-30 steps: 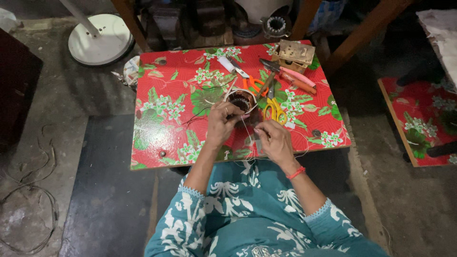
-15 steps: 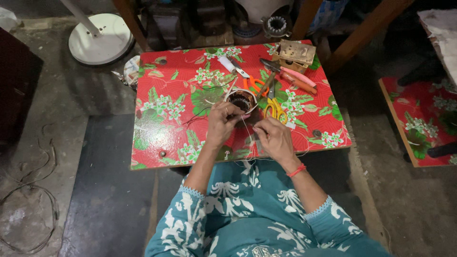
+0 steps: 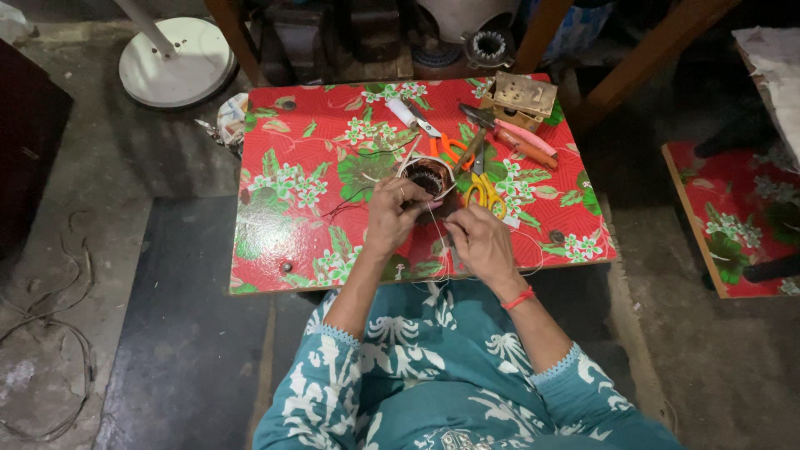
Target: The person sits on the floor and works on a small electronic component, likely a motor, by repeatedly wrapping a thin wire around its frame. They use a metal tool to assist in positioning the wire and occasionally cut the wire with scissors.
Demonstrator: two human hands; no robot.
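Red floral table [image 3: 283,179] carries a wound motor stator [image 3: 427,177] near its middle; left hand [image 3: 392,218] grips it, right hand [image 3: 479,242] pinches thin thread [image 3: 436,215], which could snap if tugged hard.

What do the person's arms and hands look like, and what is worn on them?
Both arms wear short teal sleeves with a white leaf-like print and a scalloped trim at the cuff; the forearms are bare. The left hand has a ring on one finger. The right hand is bare, with a red bracelet at the wrist. No gloves or watch show.
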